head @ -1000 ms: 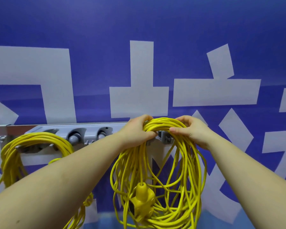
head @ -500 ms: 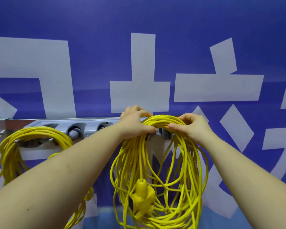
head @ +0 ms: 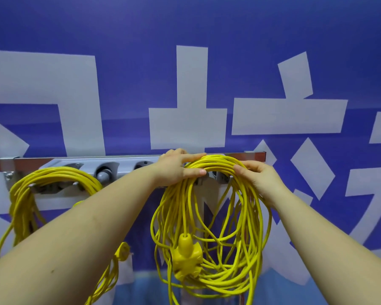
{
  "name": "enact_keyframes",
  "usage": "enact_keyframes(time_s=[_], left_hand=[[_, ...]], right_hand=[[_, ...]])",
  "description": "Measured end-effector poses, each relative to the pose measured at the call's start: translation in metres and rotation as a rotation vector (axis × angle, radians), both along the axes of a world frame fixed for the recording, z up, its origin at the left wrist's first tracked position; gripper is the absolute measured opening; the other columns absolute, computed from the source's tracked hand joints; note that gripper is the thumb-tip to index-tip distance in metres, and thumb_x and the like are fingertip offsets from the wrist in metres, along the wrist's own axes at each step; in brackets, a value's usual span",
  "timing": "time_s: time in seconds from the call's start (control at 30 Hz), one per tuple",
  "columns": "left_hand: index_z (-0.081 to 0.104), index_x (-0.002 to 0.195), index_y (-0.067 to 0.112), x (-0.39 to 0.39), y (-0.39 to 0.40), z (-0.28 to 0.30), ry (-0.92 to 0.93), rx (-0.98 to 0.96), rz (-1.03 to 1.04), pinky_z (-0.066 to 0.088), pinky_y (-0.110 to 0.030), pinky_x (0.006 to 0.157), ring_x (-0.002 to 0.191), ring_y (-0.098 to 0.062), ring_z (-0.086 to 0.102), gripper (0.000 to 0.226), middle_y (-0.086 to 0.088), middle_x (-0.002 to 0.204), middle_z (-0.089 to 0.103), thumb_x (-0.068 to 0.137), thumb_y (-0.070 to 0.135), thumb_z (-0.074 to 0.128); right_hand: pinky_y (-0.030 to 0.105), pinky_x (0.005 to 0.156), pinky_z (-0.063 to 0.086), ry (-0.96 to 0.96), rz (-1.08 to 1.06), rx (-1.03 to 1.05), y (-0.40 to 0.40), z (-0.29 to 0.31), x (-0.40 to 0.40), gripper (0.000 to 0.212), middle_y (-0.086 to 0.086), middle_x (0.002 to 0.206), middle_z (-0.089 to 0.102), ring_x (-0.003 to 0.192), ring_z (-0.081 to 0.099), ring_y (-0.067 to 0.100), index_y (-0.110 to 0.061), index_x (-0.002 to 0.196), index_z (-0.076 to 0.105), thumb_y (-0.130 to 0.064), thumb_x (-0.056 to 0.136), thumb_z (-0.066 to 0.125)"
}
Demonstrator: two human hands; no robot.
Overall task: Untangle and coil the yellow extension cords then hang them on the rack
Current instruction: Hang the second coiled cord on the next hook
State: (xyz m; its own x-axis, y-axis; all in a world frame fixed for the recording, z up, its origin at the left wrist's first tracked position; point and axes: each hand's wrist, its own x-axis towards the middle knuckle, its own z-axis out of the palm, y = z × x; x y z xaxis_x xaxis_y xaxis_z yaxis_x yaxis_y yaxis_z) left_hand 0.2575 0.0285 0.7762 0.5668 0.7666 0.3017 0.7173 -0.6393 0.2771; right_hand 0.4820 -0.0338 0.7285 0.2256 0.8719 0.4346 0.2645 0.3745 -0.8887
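A coiled yellow extension cord (head: 209,216) hangs over a grey hook (head: 221,178) at the right end of the wall rack (head: 128,165). Its yellow socket block (head: 186,257) dangles inside the loops. My left hand (head: 178,167) lies on the top left of this coil with fingers and thumb stretched out. My right hand (head: 259,178) holds the top right strands, thumb in front and fingers curled behind. A second coiled yellow cord (head: 53,178) hangs on the rack's left hook, and its plug (head: 122,252) shows below my left forearm.
The rack is a grey rail on a metal bar (head: 254,154), fixed to a blue wall with large white shapes (head: 187,119). A round grey knob (head: 105,176) sticks out of the rail between the two coils.
The coil's top has settled lower onto the right hook. My left hand's fingers went from gripping the strands to lying stretched over them. My right hand keeps its hold.
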Motion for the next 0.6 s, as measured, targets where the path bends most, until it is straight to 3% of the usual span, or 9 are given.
enact_keyframes(time_s=[0.1, 0.17, 0.27, 0.33, 0.53, 0.6], left_hand=[[0.026, 0.145, 0.043, 0.000, -0.001, -0.003, -0.003, 0.007, -0.016, 0.030, -0.040, 0.107, 0.127, -0.021, 0.033, 0.060, -0.002, 0.133, 0.040, 0.089, 0.059, 0.042], [0.031, 0.145, 0.038, -0.001, -0.003, -0.006, -0.110, 0.011, -0.054, 0.034, -0.034, 0.104, 0.125, -0.017, 0.037, 0.060, 0.000, 0.132, 0.042, 0.090, 0.053, 0.049], [0.051, 0.131, 0.034, -0.004, -0.006, -0.012, -0.356, 0.076, -0.093, 0.045, -0.026, 0.090, 0.110, -0.006, 0.052, 0.053, 0.010, 0.121, 0.055, 0.082, 0.044, 0.068], [0.060, 0.119, 0.033, -0.005, -0.007, -0.017, -0.376, 0.141, -0.080, 0.047, -0.024, 0.086, 0.105, -0.004, 0.056, 0.043, 0.012, 0.115, 0.062, 0.079, 0.044, 0.070], [0.063, 0.120, 0.034, -0.010, -0.007, -0.027, -0.444, 0.101, -0.076, 0.042, -0.024, 0.096, 0.116, -0.004, 0.053, 0.043, 0.012, 0.122, 0.063, 0.078, 0.039, 0.073], [0.063, 0.121, 0.035, -0.010, -0.008, -0.028, -0.446, 0.089, -0.061, 0.041, -0.022, 0.095, 0.117, -0.004, 0.053, 0.044, 0.013, 0.122, 0.063, 0.078, 0.040, 0.073]], right_hand=[[0.027, 0.072, 0.057, 0.066, -0.010, 0.020, 0.000, -0.002, 0.000, 0.034, -0.002, 0.103, 0.068, 0.090, 0.067, 0.015, -0.023, 0.113, 0.065, -0.034, 0.080, 0.067], [0.020, 0.071, 0.055, 0.001, -0.102, 0.114, 0.002, -0.002, -0.002, 0.036, -0.007, 0.103, 0.064, 0.094, 0.062, 0.009, -0.025, 0.116, 0.061, -0.032, 0.081, 0.068], [0.015, 0.070, 0.051, -0.092, -0.224, 0.253, 0.005, -0.007, -0.008, 0.024, -0.011, 0.096, 0.065, 0.092, 0.062, 0.006, -0.024, 0.107, 0.064, -0.029, 0.083, 0.068], [0.017, 0.072, 0.053, -0.087, -0.243, 0.289, 0.005, -0.012, -0.011, 0.018, -0.011, 0.093, 0.067, 0.091, 0.063, 0.007, -0.025, 0.102, 0.067, -0.029, 0.085, 0.066], [0.028, 0.075, 0.056, 0.057, -0.216, 0.252, 0.008, -0.020, -0.011, 0.010, -0.003, 0.090, 0.069, 0.089, 0.065, 0.015, -0.025, 0.092, 0.069, -0.027, 0.082, 0.069], [0.024, 0.072, 0.055, 0.118, -0.193, 0.225, 0.007, -0.021, -0.013, 0.007, -0.002, 0.089, 0.068, 0.088, 0.065, 0.016, -0.027, 0.088, 0.068, -0.026, 0.082, 0.069]])
